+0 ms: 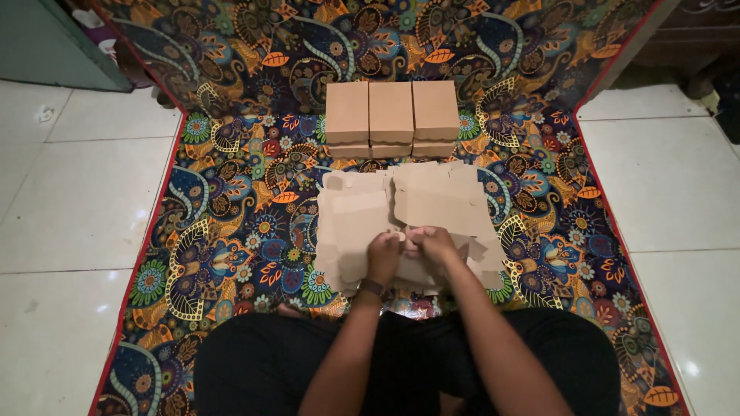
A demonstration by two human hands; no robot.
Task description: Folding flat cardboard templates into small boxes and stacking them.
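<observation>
You're sitting cross-legged on a patterned mat [231, 231], paisley/floral print in dark blue, orange, green, w/ red edging. Mat lies on a white tiled floor [69, 200] and runs up the wall at the back. Teal door or panel [54, 38] top left, dark wood furniture [694, 38] top right. Lighting is dim.

Your left hand [383, 256] and right hand [433, 243] are close together at mat center, both closed w/ fingers pinching a flat cardboard blank [416, 266] at the near edge of the pile of unfolded cardboard blanks [432, 204]. Pile is loose, spread out, just in front of your knees. Dark band on left wrist.

Behind the pile, near the back: 3 folded brown boxes [391, 115] side by side, touching, w/ more under them.
</observation>
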